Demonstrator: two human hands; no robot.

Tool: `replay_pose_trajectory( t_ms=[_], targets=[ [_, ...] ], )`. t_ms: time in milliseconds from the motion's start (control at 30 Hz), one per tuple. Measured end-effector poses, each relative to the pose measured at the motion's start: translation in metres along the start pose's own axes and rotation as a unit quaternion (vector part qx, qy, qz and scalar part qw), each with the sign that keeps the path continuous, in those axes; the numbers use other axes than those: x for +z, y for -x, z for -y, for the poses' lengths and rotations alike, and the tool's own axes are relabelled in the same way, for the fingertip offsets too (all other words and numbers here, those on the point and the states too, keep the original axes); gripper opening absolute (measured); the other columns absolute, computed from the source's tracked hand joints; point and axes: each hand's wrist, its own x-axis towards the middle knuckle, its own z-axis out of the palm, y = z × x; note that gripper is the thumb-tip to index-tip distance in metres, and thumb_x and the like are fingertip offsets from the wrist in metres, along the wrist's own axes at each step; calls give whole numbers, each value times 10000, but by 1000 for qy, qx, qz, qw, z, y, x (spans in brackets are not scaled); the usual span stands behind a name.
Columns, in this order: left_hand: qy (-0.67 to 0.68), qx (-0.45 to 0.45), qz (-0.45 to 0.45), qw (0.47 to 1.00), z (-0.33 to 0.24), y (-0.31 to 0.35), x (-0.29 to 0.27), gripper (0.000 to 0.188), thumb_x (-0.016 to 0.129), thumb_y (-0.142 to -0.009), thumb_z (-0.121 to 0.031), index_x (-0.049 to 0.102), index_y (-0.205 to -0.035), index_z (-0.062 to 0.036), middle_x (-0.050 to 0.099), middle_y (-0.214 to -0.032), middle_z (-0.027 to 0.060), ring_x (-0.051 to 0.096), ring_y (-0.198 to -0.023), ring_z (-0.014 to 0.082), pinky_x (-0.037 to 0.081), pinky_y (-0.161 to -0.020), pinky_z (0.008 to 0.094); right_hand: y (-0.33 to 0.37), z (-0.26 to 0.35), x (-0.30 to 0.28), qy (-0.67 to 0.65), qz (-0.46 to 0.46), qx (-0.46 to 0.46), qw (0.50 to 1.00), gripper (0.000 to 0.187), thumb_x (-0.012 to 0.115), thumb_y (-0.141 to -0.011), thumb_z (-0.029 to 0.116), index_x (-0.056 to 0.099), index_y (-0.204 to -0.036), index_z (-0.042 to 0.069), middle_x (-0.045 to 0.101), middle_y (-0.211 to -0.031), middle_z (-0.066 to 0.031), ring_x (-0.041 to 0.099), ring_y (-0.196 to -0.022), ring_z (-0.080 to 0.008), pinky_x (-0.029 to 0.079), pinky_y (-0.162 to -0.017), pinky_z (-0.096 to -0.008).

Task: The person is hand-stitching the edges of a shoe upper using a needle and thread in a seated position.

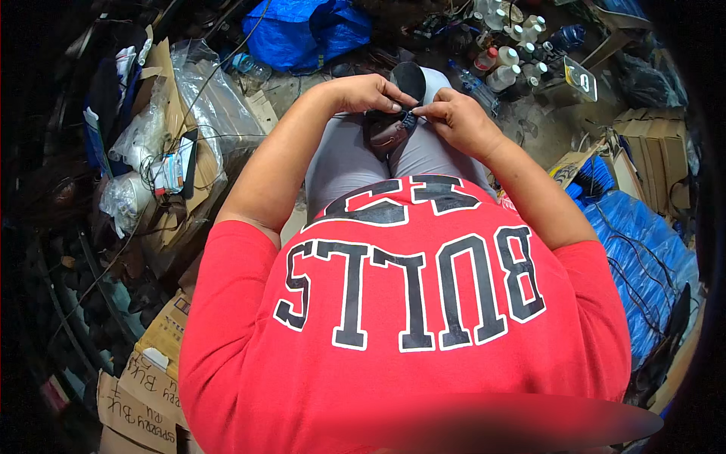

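Note:
A dark brown shoe [387, 135] rests on my lap, its toe toward me, between my thighs in grey trousers [344, 151]. Bluish-black lacing shows across its upper, and a dark flap or opening [408, 78] stands up at the far end. My left hand [376, 94] comes in from the left, with thumb and fingers closed at the shoe's upper edge. From the right, my right hand [456, 119] pinches at the lacing beside it. The fingertips of both hands nearly meet. What the right fingertips hold is too small to make out.
Beyond my knees lie a blue plastic bag [306, 34] and several bottles [503, 76]. Cardboard and clear plastic [215, 98] pile up on my left. To my right are a blue brush [594, 178], a blue plastic sheet [639, 265] and cardboard boxes [654, 147].

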Motion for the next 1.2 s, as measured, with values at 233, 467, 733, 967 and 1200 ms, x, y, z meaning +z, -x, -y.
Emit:
replay_pose_trajectory(
  t_ms=[233, 467, 733, 967, 1200],
  targets=[
    [-83, 19, 11, 996, -5, -5, -5, 395, 636, -801, -76, 606, -1195, -84, 651, -1056, 43, 559, -976, 131, 414, -913, 279, -22, 37, -17, 216, 77, -47, 972, 262, 570, -741, 9, 705, -946, 99, 592, -927, -157, 603, -857, -336, 485, -766, -410],
    [-221, -18, -191, 956, 0, -26, -2, 374, 751, -656, -73, 622, -1007, -47, 646, -925, 102, 606, -901, 214, 472, -808, 316, -39, -1, 2, 70, 81, 51, 993, 139, 645, -723, 107, 710, -843, 134, 633, -875, -162, 620, -841, -314, 492, -738, -382],
    [-174, -23, -368, 913, 10, 49, 50, 297, 691, -788, -203, 623, -1028, -41, 649, -911, 131, 619, -856, 259, 475, -785, 334, -17, -33, -19, -387, 72, 224, 891, 271, 576, -900, 251, 669, -1021, 26, 602, -893, -13, 529, -819, -109, 437, -759, -252],
    [-106, -209, -302, 924, 27, 139, 17, 302, 606, -878, -284, 637, -896, 16, 614, -791, 58, 539, -743, 104, 444, -686, 263, 6, -38, 0, -3, -68, -7, 998, 206, 705, -741, 228, 640, -790, 38, 569, -864, -112, 564, -809, -270, 455, -731, -326],
    [645, 146, -499, 560, -57, 79, 38, 391, 506, -937, -352, 493, -612, -136, 527, -611, 19, 484, -571, 132, 406, -616, 315, -13, -66, 13, -681, -310, 254, 613, 332, 497, -946, 321, 613, -887, 16, 602, -921, -114, 580, -836, -246, 450, -835, -393]
  ],
)
